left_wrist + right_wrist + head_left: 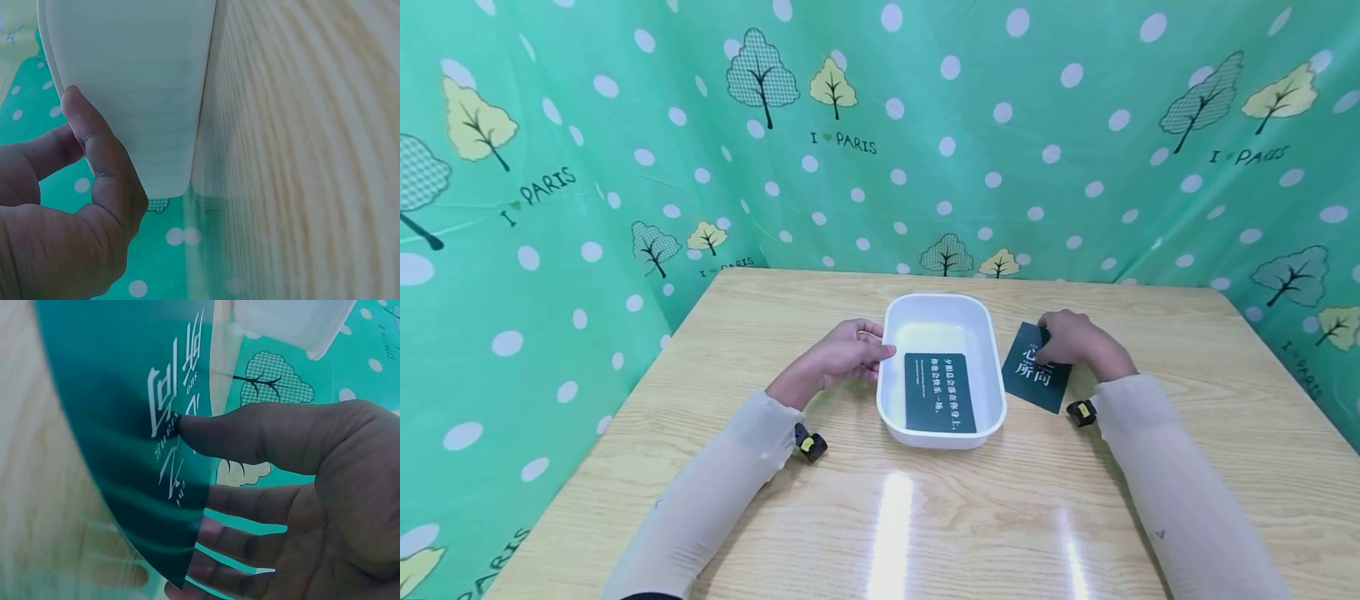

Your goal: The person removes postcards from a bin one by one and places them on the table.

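A white plastic tub (940,439) stands mid-table, and a dark green card (937,396) with white Chinese lettering lies flat inside it. At the tub's left side my left hand (848,350) pinches the rim, thumb on top. Its fingers bend against the outer wall (134,106) in the left wrist view. To the right of the tub, my right hand (1078,343) holds a second dark green card (1028,388) with large white characters. In the right wrist view the thumb presses the printed face of this card (106,375), while the other fingers lie behind it.
The light wood table (775,517) runs back to a green curtain (865,208) printed with trees and white dots. Small black wrist cameras are strapped near both cuffs, the left one (810,443) and the right one (1082,412) close over the table.
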`<state>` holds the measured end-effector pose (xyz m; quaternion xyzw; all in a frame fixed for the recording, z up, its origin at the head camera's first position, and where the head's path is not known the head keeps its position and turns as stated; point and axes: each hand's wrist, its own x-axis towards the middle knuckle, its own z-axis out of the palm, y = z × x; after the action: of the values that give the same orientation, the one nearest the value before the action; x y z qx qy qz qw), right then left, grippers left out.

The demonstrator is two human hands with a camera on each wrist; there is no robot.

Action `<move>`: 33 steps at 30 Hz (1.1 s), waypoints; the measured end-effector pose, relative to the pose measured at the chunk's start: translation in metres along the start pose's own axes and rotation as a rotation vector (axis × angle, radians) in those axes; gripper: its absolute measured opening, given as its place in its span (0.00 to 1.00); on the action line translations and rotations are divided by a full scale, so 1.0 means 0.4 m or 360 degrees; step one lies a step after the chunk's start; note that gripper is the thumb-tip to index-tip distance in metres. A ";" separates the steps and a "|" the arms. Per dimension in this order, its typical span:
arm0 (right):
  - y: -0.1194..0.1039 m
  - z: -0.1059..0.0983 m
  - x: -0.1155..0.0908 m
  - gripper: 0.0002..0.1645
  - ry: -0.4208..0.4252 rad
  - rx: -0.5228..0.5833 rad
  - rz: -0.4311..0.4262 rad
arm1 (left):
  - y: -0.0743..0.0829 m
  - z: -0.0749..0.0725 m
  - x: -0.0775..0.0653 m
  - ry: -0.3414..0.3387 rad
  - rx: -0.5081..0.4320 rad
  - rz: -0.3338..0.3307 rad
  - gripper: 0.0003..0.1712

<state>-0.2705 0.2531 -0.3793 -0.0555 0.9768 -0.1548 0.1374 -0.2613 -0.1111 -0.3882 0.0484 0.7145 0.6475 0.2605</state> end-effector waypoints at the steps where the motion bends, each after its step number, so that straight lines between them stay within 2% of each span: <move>1: -0.001 0.000 0.000 0.38 -0.0008 -0.0009 -0.0002 | 0.000 0.000 -0.001 0.0001 0.0003 0.0001 0.27; 7: -0.008 0.006 0.002 0.38 -0.0061 -0.0022 -0.0027 | -0.004 -0.002 -0.004 0.0026 0.0017 -0.0010 0.26; 12: -0.013 0.001 -0.006 0.35 -0.0026 -0.0080 -0.0026 | -0.003 0.001 0.002 0.0014 0.0012 0.0018 0.26; 15: -0.022 -0.003 -0.012 0.34 0.0031 -0.0140 -0.0032 | 0.000 0.003 0.001 0.0026 0.0002 0.0000 0.26; 19: -0.040 -0.006 -0.014 0.37 0.0183 -0.0181 -0.0082 | 0.004 0.004 -0.002 0.0028 0.0010 -0.0002 0.27; 28: -0.105 0.003 -0.019 0.35 0.0485 0.0021 -0.0427 | 0.002 0.002 0.000 0.0033 0.0014 -0.0006 0.26; 33: -0.159 0.015 -0.025 0.35 0.0631 0.0056 -0.0626 | 0.003 0.000 0.003 0.0007 -0.0020 0.0013 0.26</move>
<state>-0.2550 0.1926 -0.3618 -0.2104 0.9522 -0.2034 -0.0882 -0.2627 -0.1102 -0.3875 0.0481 0.7108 0.6532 0.2566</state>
